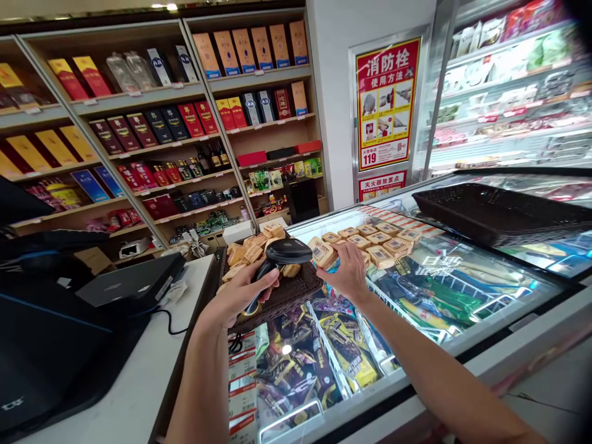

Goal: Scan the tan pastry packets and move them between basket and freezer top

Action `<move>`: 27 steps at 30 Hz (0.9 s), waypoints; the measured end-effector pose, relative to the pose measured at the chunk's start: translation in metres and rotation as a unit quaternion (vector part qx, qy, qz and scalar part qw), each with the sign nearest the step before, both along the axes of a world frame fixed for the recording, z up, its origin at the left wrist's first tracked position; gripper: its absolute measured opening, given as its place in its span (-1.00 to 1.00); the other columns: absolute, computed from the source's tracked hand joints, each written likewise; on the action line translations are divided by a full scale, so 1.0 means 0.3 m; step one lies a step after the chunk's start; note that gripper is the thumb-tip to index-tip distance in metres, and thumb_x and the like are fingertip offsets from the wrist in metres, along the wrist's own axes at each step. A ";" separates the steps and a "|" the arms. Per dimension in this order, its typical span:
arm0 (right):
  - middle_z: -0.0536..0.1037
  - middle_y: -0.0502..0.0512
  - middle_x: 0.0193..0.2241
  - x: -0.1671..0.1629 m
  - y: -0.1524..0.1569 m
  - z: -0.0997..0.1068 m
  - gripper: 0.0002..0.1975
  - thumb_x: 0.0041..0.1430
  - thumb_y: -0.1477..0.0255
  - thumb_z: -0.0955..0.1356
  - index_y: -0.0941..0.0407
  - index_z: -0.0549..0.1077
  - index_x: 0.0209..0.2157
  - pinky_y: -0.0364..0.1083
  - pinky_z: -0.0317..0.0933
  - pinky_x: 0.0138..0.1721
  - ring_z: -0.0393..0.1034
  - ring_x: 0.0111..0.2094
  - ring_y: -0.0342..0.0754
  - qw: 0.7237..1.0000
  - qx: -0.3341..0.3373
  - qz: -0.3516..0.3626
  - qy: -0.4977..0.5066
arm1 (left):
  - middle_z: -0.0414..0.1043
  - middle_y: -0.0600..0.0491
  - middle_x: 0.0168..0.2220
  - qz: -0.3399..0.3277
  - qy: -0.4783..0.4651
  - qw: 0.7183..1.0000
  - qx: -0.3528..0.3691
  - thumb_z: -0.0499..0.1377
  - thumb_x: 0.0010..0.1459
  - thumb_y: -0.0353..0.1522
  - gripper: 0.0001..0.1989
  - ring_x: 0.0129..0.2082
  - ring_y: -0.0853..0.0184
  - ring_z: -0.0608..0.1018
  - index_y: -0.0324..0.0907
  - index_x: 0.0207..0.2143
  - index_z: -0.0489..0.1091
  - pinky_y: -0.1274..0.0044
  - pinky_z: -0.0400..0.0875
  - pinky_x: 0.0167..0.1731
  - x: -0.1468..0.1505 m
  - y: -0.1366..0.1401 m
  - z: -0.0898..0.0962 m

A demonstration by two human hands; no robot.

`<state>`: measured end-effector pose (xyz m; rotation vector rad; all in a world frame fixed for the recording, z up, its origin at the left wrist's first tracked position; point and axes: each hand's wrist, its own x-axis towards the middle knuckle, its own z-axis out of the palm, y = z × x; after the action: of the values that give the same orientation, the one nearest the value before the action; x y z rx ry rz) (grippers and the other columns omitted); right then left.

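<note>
My left hand (245, 290) is wrapped round the handle of a black barcode scanner (289, 251), its head pointing right. With its fingers my right hand (348, 271) grips a small packaged food box (322, 251), a printed label on its upper face. Several like packs (383, 243) lie in rows on the freezer's glass top (430, 246), just beyond my right hand. Under the scanner stands a dark woven basket (277, 302) heaped with more of these packs (252, 250). The scanner partly hides the basket's contents.
A chest freezer with ice creams (300, 357) under glass fills the front. To the right lies a dark woven tray (499, 213). At left a white counter (171, 333) bears a black machine (134, 280) and a cable. Shelves of boxes (161, 123) stand behind.
</note>
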<state>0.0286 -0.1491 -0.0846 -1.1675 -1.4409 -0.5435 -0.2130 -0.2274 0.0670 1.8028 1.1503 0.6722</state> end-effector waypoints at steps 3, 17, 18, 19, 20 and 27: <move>0.47 0.19 -0.26 -0.003 -0.002 -0.001 -0.56 -0.01 0.26 0.43 0.14 0.37 -0.10 0.09 0.26 -0.06 0.35 -0.13 0.16 1.000 0.004 -0.005 -0.011 | 0.27 0.19 -0.53 -0.003 -0.009 1.000 -0.003 0.21 0.16 0.00 -0.61 -0.55 0.46 0.28 -0.14 -0.35 0.31 0.57 0.13 -0.51 0.012 -0.001 -0.001; 0.43 0.25 -0.18 0.022 0.019 -0.006 -0.55 0.00 0.25 0.41 0.15 0.36 -0.08 0.12 0.23 0.01 0.30 -0.05 0.20 0.996 -0.063 -0.035 0.059 | 0.30 0.15 -0.53 0.038 0.007 0.999 0.018 0.22 0.10 0.05 -0.56 -0.53 0.41 0.32 -0.16 -0.37 0.33 0.53 0.12 -0.47 0.010 -0.001 0.004; 0.42 0.27 -0.15 0.037 0.028 -0.003 -0.53 0.01 0.25 0.41 0.15 0.35 -0.06 0.12 0.23 0.02 0.29 -0.02 0.21 0.992 -0.074 -0.044 0.091 | 0.31 0.15 -0.53 0.038 0.005 0.999 0.018 0.22 0.10 0.05 -0.55 -0.53 0.41 0.32 -0.16 -0.37 0.33 0.53 0.12 -0.47 0.008 0.000 0.004; 0.41 0.29 -0.13 0.055 0.039 -0.001 -0.51 0.01 0.25 0.41 0.16 0.34 -0.04 0.13 0.23 0.03 0.28 0.00 0.22 0.987 -0.087 -0.054 0.128 | 0.31 0.15 -0.53 0.038 0.002 0.999 0.019 0.22 0.09 0.05 -0.55 -0.53 0.41 0.32 -0.16 -0.38 0.33 0.53 0.13 -0.47 0.007 0.001 0.003; 0.40 0.30 -0.10 0.076 0.052 0.000 -0.49 0.02 0.25 0.41 0.17 0.33 -0.02 0.13 0.23 0.03 0.27 0.01 0.23 0.978 -0.103 -0.068 0.167 | 0.31 0.15 -0.53 0.038 -0.001 0.999 0.021 0.22 0.09 0.05 -0.55 -0.53 0.41 0.32 -0.15 -0.38 0.33 0.53 0.13 -0.47 0.005 0.002 0.003; 0.42 0.36 -0.02 0.111 0.090 -0.040 -0.43 -0.03 0.26 0.45 0.20 0.37 0.01 0.10 0.25 -0.04 0.35 -0.02 0.24 0.924 -0.336 -0.074 0.166 | 0.30 0.15 -0.54 0.030 0.002 0.999 0.024 0.22 0.12 0.03 -0.59 -0.54 0.41 0.33 -0.14 -0.37 0.34 0.55 0.13 -0.50 -0.006 0.008 0.004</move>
<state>0.0619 -0.1222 -0.0967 -1.8225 -1.2736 0.0811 -0.2149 -0.2250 0.0681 1.8164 1.2040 0.7386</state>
